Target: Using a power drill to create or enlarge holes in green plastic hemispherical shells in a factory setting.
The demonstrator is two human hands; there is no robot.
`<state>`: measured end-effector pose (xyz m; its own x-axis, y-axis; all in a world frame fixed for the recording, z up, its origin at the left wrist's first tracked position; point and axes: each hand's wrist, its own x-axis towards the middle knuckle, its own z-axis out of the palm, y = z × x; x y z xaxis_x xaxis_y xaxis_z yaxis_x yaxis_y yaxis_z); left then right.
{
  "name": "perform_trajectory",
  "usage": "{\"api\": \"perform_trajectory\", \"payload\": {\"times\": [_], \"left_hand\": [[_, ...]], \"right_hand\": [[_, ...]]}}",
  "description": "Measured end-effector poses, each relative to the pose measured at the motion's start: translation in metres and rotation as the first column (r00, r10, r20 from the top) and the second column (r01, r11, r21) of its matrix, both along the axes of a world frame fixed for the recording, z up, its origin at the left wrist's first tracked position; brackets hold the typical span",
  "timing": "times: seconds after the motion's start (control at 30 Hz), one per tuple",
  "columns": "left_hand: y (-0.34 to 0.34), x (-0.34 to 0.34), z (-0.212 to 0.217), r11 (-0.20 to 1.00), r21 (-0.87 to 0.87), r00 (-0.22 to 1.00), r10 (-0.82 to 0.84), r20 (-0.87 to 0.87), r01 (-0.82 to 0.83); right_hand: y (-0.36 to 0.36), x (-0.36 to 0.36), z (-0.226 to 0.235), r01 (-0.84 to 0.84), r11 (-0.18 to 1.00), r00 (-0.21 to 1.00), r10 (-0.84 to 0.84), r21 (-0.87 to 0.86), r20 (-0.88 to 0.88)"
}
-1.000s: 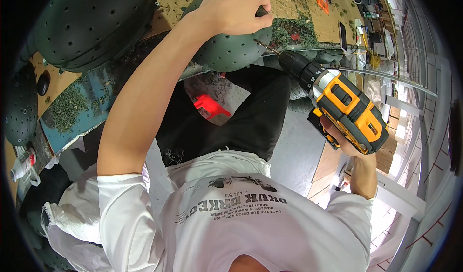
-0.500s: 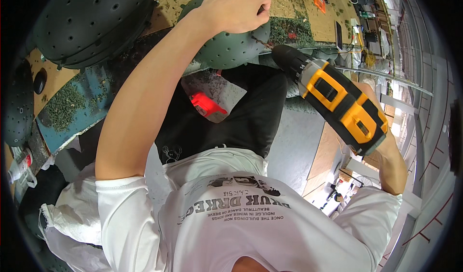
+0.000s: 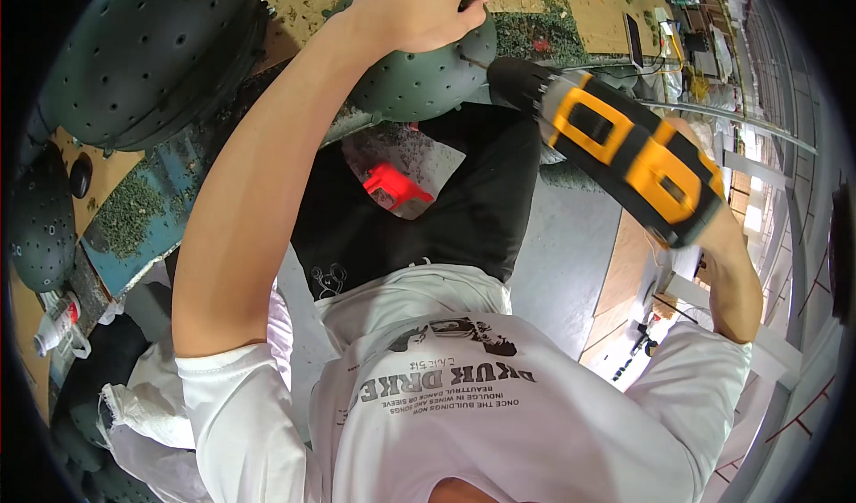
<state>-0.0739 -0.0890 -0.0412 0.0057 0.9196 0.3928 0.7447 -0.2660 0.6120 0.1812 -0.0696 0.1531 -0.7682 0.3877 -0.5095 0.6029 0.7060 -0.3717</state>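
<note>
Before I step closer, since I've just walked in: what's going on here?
A person's right hand holds a yellow-and-black cordless drill, its bit at the side of a green perforated dome. The left hand lies curled over that dome; what it grasps is unclear. Dark perforated domes are stacked to the left.

One yellow-and-black drill (image 3: 624, 157), gripped in the right hand (image 3: 688, 136); its bit (image 3: 473, 60) directed at a green perforated dome (image 3: 419, 84). Left hand (image 3: 419, 11), curled, laid over the dome. Dark perforated shells (image 3: 152, 53), stacked at left.
</note>
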Motion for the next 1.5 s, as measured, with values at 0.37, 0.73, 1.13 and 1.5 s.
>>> {"api": "perform_trajectory", "payload": {"times": [0.37, 0.73, 1.13, 1.5], "left_hand": [[0.006, 0.005, 0.009, 0.994, 0.106, 0.998, -0.03, -0.047, 0.035], [0.013, 0.016, 0.016, 0.98, -0.19, 0.998, -0.067, -0.004, 0.065], [0.005, 0.03, 0.01, 0.893, 0.216, 0.797, 0.45, -0.402, -0.396], [0.013, 0.03, 0.043, 0.923, 0.018, 0.709, 0.308, -0.634, -0.385]], "right_hand": [[-0.06, 0.118, -0.054, 0.441, 0.809, 0.749, -0.571, -0.389, -0.337], [-0.122, 0.127, -0.208, 0.213, 0.255, 0.312, -0.933, -0.943, -0.182], [-0.15, 0.152, -0.289, 0.421, 0.881, 0.296, -0.359, -0.217, -0.885], [-0.141, 0.164, -0.297, 0.406, 0.793, 0.162, -0.552, -0.454, -0.818]]}}
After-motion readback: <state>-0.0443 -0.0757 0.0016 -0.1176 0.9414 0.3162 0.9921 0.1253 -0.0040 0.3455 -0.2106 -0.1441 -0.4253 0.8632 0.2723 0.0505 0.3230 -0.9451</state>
